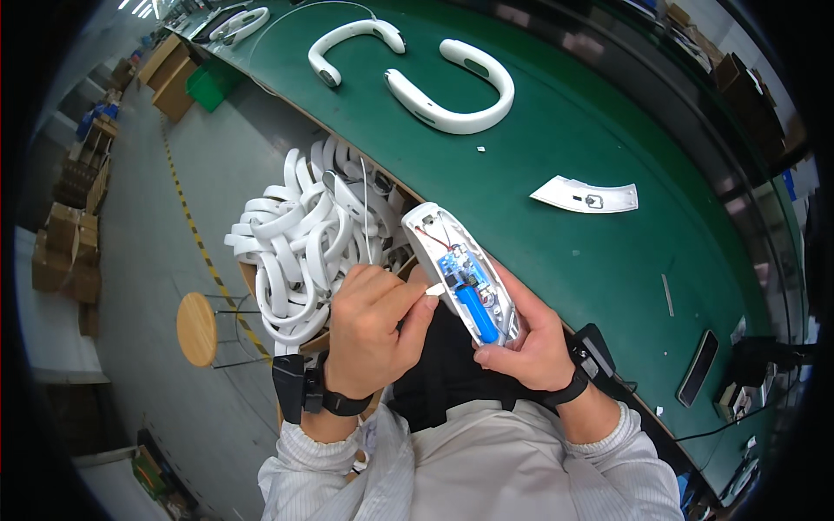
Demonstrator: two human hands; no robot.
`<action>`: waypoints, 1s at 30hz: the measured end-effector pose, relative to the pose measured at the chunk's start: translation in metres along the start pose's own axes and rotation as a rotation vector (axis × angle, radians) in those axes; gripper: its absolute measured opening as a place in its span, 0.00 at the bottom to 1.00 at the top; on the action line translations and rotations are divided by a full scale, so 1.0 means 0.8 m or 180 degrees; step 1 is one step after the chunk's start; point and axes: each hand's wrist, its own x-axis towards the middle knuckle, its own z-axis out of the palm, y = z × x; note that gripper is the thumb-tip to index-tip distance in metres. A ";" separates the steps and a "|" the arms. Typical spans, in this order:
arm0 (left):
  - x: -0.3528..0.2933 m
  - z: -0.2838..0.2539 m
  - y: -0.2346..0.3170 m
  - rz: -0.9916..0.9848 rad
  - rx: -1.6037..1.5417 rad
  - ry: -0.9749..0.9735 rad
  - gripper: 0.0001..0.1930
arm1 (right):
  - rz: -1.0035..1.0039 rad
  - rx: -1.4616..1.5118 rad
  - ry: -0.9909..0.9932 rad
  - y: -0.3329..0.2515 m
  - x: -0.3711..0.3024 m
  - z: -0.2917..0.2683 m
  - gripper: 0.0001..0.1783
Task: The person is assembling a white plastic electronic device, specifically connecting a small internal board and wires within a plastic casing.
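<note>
My right hand [532, 343] is closed around the lower end and right side of an opened white neck fan [417, 219], held tilted above the table's near edge. Inside it show a blue cylindrical battery [477, 314], a blue circuit board [458, 263] and thin red and dark wires. At the housing's left rim, my left hand [375, 321] pinches a small white piece [435, 290] between thumb and forefinger. The piece's exact kind is too small to make out. A thin white strip [366, 208] rises behind that hand; whether the hand holds it cannot be seen.
Two white curved neck fans [469, 120] [354, 35] and a white curved cover [591, 196] lie on the green table [521, 165]. A phone [698, 369] rests at right. Below the left edge, a carton holds many white U-shaped parts [291, 247], near a round stool [197, 330].
</note>
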 end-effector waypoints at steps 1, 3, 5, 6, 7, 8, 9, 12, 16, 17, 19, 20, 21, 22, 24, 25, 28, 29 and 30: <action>0.000 -0.002 -0.001 -0.0002 0.0008 0.0007 0.04 | -0.0194 -0.0345 -0.0013 0.001 0.001 0.001 0.52; -0.001 -0.004 -0.004 0.0039 -0.0006 -0.0063 0.04 | -0.0131 -0.0572 -0.0028 -0.008 0.001 0.004 0.52; -0.007 -0.003 -0.008 -0.0032 -0.0059 -0.0033 0.04 | -0.0078 -0.0795 -0.0057 -0.012 0.001 0.008 0.53; -0.010 -0.001 -0.008 -0.0095 -0.0138 -0.0011 0.03 | -0.0055 -0.0754 -0.0036 -0.010 0.001 0.009 0.53; -0.011 -0.001 -0.006 -0.0090 -0.0117 0.0005 0.03 | -0.0035 -0.0712 -0.0016 -0.009 -0.001 0.009 0.53; -0.010 -0.001 -0.004 -0.0086 -0.0131 0.0023 0.03 | -0.0056 -0.0709 -0.0039 -0.011 -0.001 0.009 0.53; -0.010 -0.002 -0.002 -0.0076 -0.0135 0.0045 0.04 | -0.0141 -0.0674 -0.0041 -0.012 0.000 0.009 0.52; -0.009 0.006 -0.003 0.0067 -0.0088 0.0220 0.04 | -0.0064 -0.0538 -0.0006 -0.011 -0.005 0.008 0.52; -0.011 0.002 0.007 -0.0135 0.0180 0.0344 0.07 | -0.0232 -0.0394 0.0098 -0.009 -0.007 0.012 0.50; -0.012 -0.002 0.013 -0.0339 0.0086 0.0303 0.09 | -0.0152 -0.0294 0.0054 -0.010 -0.007 0.012 0.50; -0.017 0.005 0.022 -0.0414 0.0141 0.0674 0.09 | -0.0263 -0.0404 -0.0026 -0.002 -0.006 0.001 0.50; -0.022 0.009 0.025 -0.0516 0.0192 0.1041 0.09 | -0.0274 -0.0411 -0.0014 -0.003 -0.009 -0.003 0.50; -0.032 0.009 0.021 -0.0567 0.0258 0.1274 0.08 | -0.0182 -0.0309 -0.0032 -0.011 -0.010 0.000 0.49; -0.041 0.013 0.020 -0.0560 0.0261 0.1277 0.08 | -0.0087 -0.0216 -0.0035 -0.015 -0.010 0.001 0.49; -0.061 0.019 0.022 -0.1801 -0.1045 0.1398 0.05 | -0.0076 -0.0197 -0.0077 -0.014 -0.009 0.000 0.49; -0.068 0.028 0.024 -0.2040 -0.1806 0.1285 0.06 | -0.0058 -0.0179 -0.0118 -0.012 -0.008 -0.001 0.48; -0.069 0.063 0.041 -0.2325 -0.2602 0.0939 0.07 | -0.0156 -0.0220 -0.0104 -0.005 -0.007 0.002 0.48; -0.064 0.073 0.051 -0.2348 -0.2597 0.0959 0.07 | -0.0132 -0.0218 -0.0123 -0.003 -0.008 0.002 0.48; -0.052 0.081 0.063 -0.2458 -0.3239 0.0988 0.08 | -0.0103 -0.0166 -0.0131 -0.002 -0.008 0.001 0.48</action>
